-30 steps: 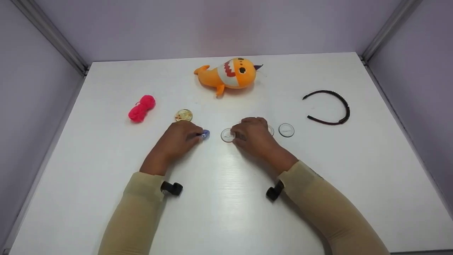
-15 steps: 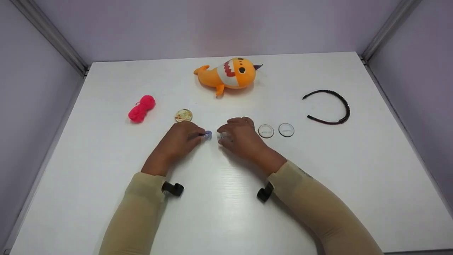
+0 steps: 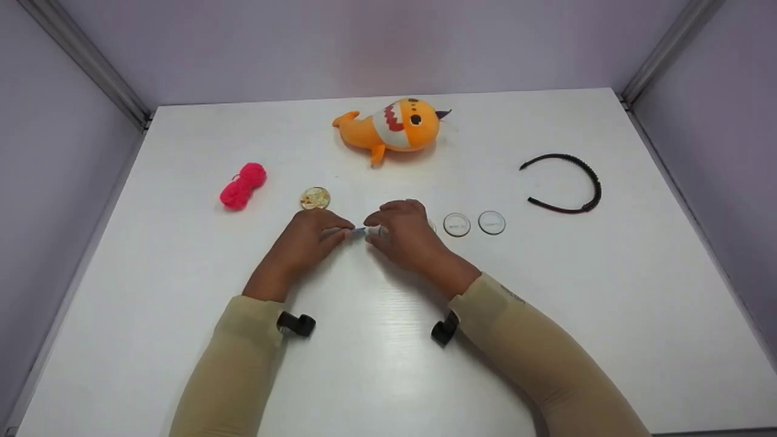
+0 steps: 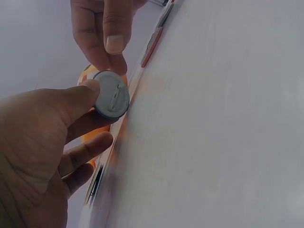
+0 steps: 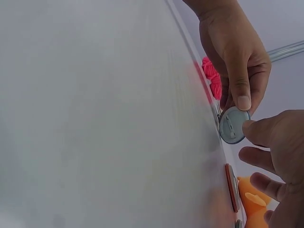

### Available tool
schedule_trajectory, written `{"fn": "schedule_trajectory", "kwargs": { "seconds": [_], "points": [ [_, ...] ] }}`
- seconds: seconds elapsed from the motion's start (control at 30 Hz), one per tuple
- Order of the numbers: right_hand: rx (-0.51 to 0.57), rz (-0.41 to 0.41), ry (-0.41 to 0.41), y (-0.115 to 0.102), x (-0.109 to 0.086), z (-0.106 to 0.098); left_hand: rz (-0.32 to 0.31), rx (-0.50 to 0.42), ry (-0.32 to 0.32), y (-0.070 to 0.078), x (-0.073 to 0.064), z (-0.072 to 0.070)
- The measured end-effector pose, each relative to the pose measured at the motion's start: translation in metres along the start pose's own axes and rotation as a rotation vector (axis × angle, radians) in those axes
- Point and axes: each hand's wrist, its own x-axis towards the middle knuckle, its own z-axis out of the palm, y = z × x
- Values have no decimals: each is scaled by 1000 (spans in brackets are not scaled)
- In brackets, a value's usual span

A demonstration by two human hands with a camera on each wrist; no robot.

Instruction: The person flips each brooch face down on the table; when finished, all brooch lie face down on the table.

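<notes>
My left hand (image 3: 306, 240) pinches a round pin badge (image 4: 112, 95) between thumb and fingers, upright, a little above the table. Its grey back with the clasp shows in the left wrist view, edged in blue. Opposite it, my right hand (image 3: 403, 237) has its fingertips close to the left hand's. In the right wrist view the right thumb presses the rim of a pin-backed badge (image 5: 233, 126). Whether this is the same badge or a second one against it, I cannot tell. Right of the hands, badges (image 3: 456, 224) lie in a row, one partly hidden.
A patterned yellowish disc (image 3: 315, 198) lies just beyond the left hand, with pink yarn (image 3: 244, 186) further left. An orange plush shark (image 3: 391, 126) lies at the back, a black headband (image 3: 592, 185) at the right. Walls enclose the white table (image 3: 376, 376).
My right hand has moved left from the badge row to meet the left hand. The badge formerly visible at its fingertips no longer shows flat there. The left hand's badge has turned edge-on.
</notes>
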Motion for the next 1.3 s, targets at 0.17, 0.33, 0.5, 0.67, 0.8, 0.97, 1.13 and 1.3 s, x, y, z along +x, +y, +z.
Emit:
{"fn": "schedule_trajectory", "kwargs": {
  "seconds": [0.17,0.33,0.5,0.67,0.8,0.97,1.13,1.3],
  "points": [
    [3,-14,30,-2,0,2,4,-10,-5,3,-1,-1],
    [-5,-1,40,-3,3,5,0,-20,-13,4,-1,-1],
    [6,9,43,-5,4,8,-15,-51,-26,4,-1,0],
    [7,12,57,-7,4,10,-14,-63,-36,4,-1,0],
    [2,20,74,-7,4,11,-26,-60,-20,6,0,0],
    [4,39,87,-7,4,12,-36,-60,30,7,0,2],
    [18,61,81,-7,4,12,-38,-49,52,9,0,4],
    [19,70,76,-7,5,12,-34,-14,36,8,1,5]
  ]
}}
